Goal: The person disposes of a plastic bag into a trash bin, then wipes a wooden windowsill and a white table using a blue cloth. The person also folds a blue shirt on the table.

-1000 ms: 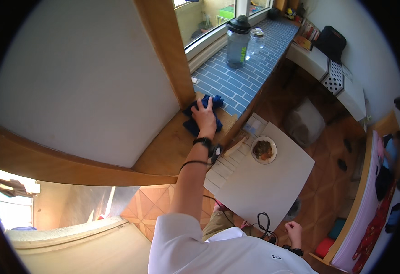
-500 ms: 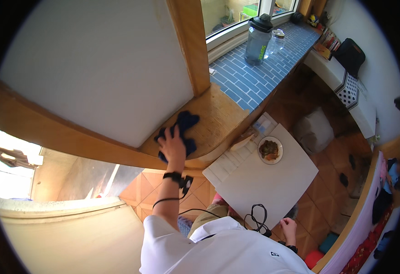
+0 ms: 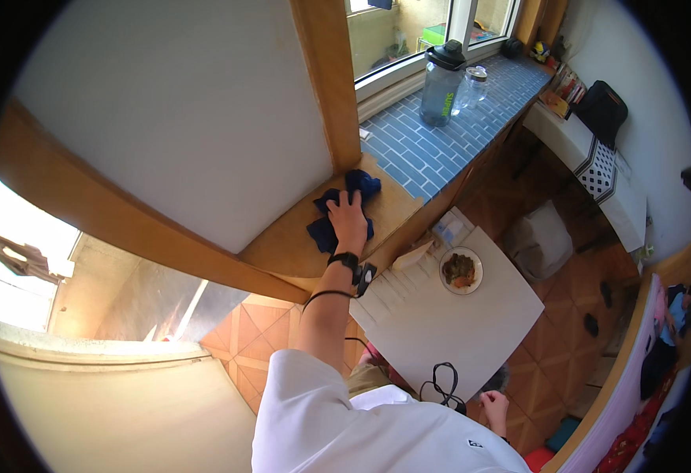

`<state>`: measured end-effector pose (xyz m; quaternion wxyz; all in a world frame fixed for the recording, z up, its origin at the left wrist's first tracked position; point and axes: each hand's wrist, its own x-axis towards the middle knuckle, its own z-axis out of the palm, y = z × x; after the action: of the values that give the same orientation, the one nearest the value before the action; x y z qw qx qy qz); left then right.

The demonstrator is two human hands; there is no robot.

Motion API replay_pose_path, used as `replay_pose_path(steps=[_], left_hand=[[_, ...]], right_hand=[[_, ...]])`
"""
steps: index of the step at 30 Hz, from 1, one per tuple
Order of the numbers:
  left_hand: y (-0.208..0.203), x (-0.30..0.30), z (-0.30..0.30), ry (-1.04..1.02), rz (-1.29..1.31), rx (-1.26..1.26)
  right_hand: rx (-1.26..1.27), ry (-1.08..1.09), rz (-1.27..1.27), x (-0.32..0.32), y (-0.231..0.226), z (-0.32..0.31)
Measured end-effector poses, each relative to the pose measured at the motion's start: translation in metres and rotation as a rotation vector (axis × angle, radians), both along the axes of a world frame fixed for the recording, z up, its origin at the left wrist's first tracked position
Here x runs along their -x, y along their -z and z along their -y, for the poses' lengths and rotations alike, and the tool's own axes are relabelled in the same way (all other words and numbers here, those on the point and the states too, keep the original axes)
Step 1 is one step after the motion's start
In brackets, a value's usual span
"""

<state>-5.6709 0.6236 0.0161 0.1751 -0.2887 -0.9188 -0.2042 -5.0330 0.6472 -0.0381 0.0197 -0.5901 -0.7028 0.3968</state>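
Note:
My left hand [image 3: 348, 223] presses down on a dark blue cloth [image 3: 365, 183], its fingers spread over the bunched fabric. The cloth lies crumpled on the bare wooden part of the ledge [image 3: 286, 242], close to where the blue tile pattern starts. A black strap with a small device and a cable is round my left wrist. Low at the right, beside the front corner of a small white table [image 3: 471, 331], hangs my right hand [image 3: 494, 409]. Its fingers are loosely curled, and nothing shows in them.
On the blue-tiled sill [image 3: 416, 154] stand a large grey bottle [image 3: 440, 87] and a clear jar [image 3: 471, 88]. A plate of food [image 3: 461, 270] sits on the table, with a black cable [image 3: 440, 386] near its front edge. A wooden post [image 3: 329, 87] rises behind the cloth.
My left hand has slid the cloth along the wooden ledge, right and toward the tiled part. The right hand stays low by the table, and the view has shifted slightly.

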Motion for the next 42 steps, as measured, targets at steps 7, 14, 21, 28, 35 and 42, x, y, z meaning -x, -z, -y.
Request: replay_pose_path(steps=[7,14,21,28,35,42], left_hand=[[0.0,-0.108,0.088,0.498,0.174,-0.242],[-0.093,-0.138,0.139,0.33,0.929,-0.905],[-0.148,-0.202,0.142,0.609,1.05,-1.078],[-0.147,-0.189,0.166,0.731,1.509,-1.304],[-0.126,-0.094,0.244,0.743,1.474,-1.417],[-0.058,0.039,0.312,0.586,1.742,-0.796]], right_hand=[[-0.111,-0.151,-0.076,0.031,-0.032,-0.028],[-0.1,-0.249,-0.557,0.17,-0.121,-0.08],[-0.07,-0.496,-0.898,0.244,-0.213,-0.023],[-0.148,-0.62,-1.013,0.296,-0.226,0.033],[0.28,-0.621,-0.836,0.378,-0.204,0.133],[0.264,-0.077,-1.278,0.499,-0.225,0.172]])
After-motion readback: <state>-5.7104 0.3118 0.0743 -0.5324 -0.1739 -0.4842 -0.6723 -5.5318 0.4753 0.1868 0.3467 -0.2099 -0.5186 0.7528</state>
